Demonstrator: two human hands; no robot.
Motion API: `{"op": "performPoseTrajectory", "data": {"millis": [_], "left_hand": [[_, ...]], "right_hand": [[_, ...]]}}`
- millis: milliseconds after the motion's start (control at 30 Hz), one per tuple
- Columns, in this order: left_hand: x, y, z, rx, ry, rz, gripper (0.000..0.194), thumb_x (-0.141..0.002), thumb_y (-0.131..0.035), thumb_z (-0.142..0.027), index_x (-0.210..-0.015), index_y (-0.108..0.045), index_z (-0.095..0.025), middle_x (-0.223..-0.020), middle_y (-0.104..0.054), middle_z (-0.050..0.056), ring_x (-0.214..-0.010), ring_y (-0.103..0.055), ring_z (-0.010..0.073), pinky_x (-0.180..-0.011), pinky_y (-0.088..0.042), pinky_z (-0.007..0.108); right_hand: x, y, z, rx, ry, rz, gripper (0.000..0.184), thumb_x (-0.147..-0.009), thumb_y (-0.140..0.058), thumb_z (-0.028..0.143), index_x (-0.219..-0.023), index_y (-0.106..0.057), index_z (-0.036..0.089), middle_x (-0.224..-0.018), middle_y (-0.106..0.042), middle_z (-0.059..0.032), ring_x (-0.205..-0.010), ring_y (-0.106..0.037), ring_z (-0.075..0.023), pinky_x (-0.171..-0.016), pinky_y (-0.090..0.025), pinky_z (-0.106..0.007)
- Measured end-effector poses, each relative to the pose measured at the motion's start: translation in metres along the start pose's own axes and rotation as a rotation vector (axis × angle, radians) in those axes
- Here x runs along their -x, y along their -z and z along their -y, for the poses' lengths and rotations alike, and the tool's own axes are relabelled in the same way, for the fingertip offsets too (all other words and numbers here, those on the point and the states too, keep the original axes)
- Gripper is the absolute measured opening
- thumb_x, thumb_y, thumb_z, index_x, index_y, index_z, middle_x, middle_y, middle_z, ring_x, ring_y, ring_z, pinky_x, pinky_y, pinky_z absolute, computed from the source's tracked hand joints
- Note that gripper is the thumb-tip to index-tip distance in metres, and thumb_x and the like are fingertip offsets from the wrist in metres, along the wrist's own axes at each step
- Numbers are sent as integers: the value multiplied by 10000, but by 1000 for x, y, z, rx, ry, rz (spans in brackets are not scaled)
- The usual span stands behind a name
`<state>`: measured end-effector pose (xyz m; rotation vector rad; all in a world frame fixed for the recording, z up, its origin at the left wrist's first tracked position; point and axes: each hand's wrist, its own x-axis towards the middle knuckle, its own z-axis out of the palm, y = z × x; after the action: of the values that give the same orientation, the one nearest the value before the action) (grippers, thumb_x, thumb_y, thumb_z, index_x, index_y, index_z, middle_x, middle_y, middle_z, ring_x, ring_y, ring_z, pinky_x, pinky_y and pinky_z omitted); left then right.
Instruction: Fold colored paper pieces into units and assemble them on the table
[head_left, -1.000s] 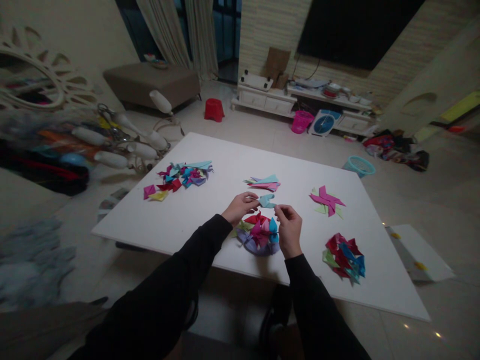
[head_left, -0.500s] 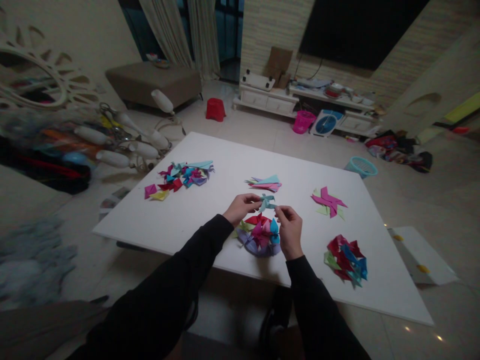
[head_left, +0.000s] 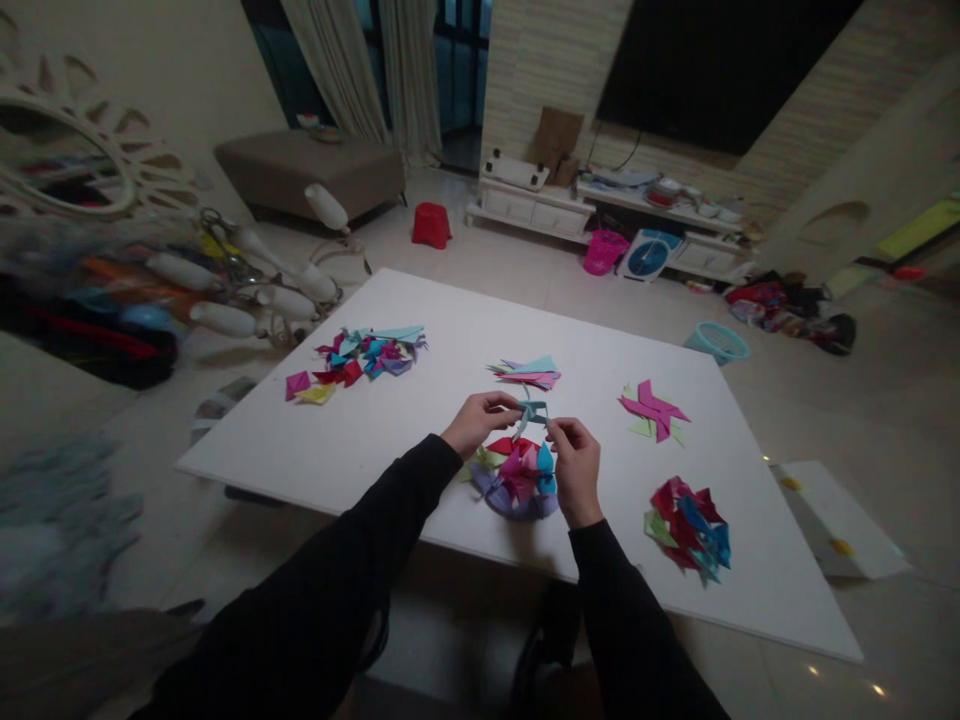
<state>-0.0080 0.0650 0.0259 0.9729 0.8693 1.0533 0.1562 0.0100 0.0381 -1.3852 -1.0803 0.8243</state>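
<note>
Both of my hands pinch a small light-blue folded paper piece [head_left: 531, 412] just above the white board [head_left: 420, 420]. My left hand [head_left: 478, 421] grips its left end and my right hand [head_left: 576, 465] its right end, fingers closed. Right below the hands lies a round pile of folded paper pieces [head_left: 516, 478] in red, pink, blue and purple. A small stack of flat folded papers [head_left: 526, 371] lies just beyond the hands.
A loose heap of coloured paper pieces [head_left: 366, 352] sits at the board's far left, crossed pink strips [head_left: 654, 409] at the right, another coloured pile [head_left: 688, 527] at the near right. A lamp fixture with white bulbs [head_left: 255, 290] lies left of the board.
The blue piece has been turned and drawn slightly nearer between my fingers; it now looks narrower and more folded. The hands stay in about the same place.
</note>
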Motion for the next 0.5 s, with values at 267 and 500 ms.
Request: {"op": "performPoseTrajectory", "data": {"millis": [267, 500], "left_hand": [[3, -2, -9, -201, -142, -9, 331, -623, -862, -360, -791, -722, -112, -625, -634, 5, -564, -526, 96, -555, -388, 223], [7, -3, -10, -429, -314, 29, 219, -726, -789, -330, -798, -747, -127, -803, -671, 45, -647, -569, 108, -583, -437, 226]], "right_hand": [[-1, 0, -6, -31, 3, -15, 173, -770, -646, 318, -892, -664, 196, -906, -669, -31, -871, -600, -206, -714, -459, -317], [2, 4, 3, -9, 81, 65, 277, -766, -581, 244, -1010, -703, 197, -1093, -708, -75, -1052, -611, -251, -859, -459, -373]]}}
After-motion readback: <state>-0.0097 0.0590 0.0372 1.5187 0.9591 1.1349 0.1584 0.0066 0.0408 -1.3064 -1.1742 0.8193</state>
